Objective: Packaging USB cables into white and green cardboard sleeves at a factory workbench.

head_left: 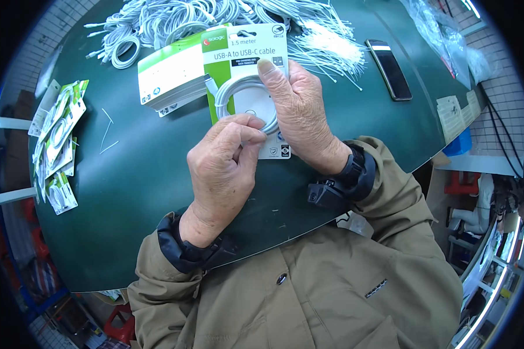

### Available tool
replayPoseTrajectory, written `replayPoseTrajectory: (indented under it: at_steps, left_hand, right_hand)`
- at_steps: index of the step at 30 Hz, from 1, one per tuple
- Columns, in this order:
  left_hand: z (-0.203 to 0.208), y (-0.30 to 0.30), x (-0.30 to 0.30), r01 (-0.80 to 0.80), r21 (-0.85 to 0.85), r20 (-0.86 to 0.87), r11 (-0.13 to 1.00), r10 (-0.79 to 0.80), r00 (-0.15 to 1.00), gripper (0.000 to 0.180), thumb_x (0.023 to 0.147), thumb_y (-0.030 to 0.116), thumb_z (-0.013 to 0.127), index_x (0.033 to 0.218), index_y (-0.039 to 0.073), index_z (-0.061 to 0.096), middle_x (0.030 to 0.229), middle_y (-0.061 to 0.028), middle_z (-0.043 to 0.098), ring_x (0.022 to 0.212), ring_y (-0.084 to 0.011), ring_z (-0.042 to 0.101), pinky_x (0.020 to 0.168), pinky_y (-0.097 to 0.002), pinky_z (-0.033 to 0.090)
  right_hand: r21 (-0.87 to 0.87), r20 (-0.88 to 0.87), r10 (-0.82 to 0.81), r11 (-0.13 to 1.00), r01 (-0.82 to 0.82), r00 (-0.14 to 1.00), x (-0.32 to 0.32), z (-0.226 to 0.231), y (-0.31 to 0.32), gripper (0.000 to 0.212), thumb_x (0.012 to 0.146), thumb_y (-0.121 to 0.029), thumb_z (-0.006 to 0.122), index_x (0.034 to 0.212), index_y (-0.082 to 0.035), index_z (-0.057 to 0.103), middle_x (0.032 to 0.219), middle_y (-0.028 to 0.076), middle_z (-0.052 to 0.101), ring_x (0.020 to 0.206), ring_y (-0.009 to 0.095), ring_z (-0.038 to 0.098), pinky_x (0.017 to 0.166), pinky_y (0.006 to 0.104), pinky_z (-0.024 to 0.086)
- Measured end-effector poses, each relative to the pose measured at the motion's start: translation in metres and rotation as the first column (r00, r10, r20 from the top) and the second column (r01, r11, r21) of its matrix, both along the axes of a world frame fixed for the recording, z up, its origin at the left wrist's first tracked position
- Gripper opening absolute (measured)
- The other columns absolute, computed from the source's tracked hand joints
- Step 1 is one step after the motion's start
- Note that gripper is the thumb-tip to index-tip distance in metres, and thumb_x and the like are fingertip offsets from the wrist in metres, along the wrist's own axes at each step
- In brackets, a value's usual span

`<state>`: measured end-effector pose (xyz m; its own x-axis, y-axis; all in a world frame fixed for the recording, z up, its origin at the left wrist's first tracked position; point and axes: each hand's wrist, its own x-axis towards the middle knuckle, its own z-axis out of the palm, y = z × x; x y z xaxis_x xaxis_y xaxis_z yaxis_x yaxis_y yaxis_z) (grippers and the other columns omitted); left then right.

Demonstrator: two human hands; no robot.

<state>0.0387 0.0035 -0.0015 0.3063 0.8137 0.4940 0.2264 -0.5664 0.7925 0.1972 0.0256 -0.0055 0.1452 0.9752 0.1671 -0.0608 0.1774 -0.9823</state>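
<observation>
The right hand (303, 110) is clasping the card (247, 49), thumb in front; the left hand (224, 166) is pinching closed on the coiled cable (220, 100) low down, fingers pointing rightward.

A fisheye view looks down from the wearer's head onto the green table (148, 157), jacket front (326, 291) nearest.

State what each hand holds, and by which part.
Right hand: the card, by its right edge. Left hand: at the lower edge of the coil; grip unclear.
</observation>
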Motion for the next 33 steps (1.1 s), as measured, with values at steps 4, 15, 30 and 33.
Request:
replayPoseTrajectory:
  at_steps: [4, 15, 30, 33]
  left_hand:
    - [-0.005, -0.001, 0.001, 0.028, -0.004, 0.063, 1.0, -0.028, 0.998, 0.015, 0.08, -0.01, 0.074, 0.087, 0.001, 0.066, 0.096, -0.0102, 0.073, 0.075, -0.0199, 0.07, 0.06, -0.0274, 0.055]
    - [0.003, -0.009, 0.001, -0.088, 0.033, -0.056, 0.996, 0.089, 0.994, 0.022, 0.078, -0.006, 0.077, 0.094, 0.005, 0.068, 0.088, -0.0094, 0.067, 0.071, -0.0232, 0.069, 0.057, -0.0329, 0.054]
    - [-0.005, -0.007, -0.004, -0.047, 0.137, -0.26, 0.99, 0.081, 0.962, 0.029, 0.084, -0.001, 0.073, 0.112, 0.004, 0.068, 0.1, -0.0121, 0.067, 0.078, -0.0317, 0.069, 0.062, -0.0398, 0.056]
    - [-0.003, -0.004, -0.007, -0.003, 0.076, -0.243, 0.997, 0.021, 0.97, 0.029, 0.082, -0.003, 0.076, 0.11, 0.002, 0.07, 0.101, -0.014, 0.068, 0.078, -0.0304, 0.069, 0.064, -0.0371, 0.055]
  right_hand:
    - [0.003, -0.056, 0.001, 1.0, -0.001, 0.998, 0.0, -0.002, -0.001, 0.039, 0.107, -0.036, 0.057, 0.116, 0.002, 0.062, 0.102, 0.005, 0.07, 0.087, 0.005, 0.063, 0.072, 0.0215, 0.054]
    - [0.013, -0.036, 0.003, 1.0, -0.002, 0.999, -0.007, 0.002, -0.002, 0.036, 0.107, -0.031, 0.057, 0.12, 0.003, 0.061, 0.104, 0.006, 0.07, 0.09, 0.007, 0.064, 0.077, 0.0239, 0.055]
    - [-0.112, -0.119, 0.191, 0.973, -0.204, 0.974, 0.011, 0.01, 0.006, 0.029, 0.103, -0.02, 0.064, 0.119, 0.004, 0.065, 0.109, 0.011, 0.072, 0.093, 0.013, 0.068, 0.081, 0.0269, 0.058]
    - [-0.12, -0.112, 0.208, 0.968, -0.221, 0.972, 0.013, 0.012, 0.006, 0.031, 0.102, -0.021, 0.065, 0.119, 0.005, 0.065, 0.109, 0.011, 0.073, 0.093, 0.013, 0.069, 0.081, 0.027, 0.058]
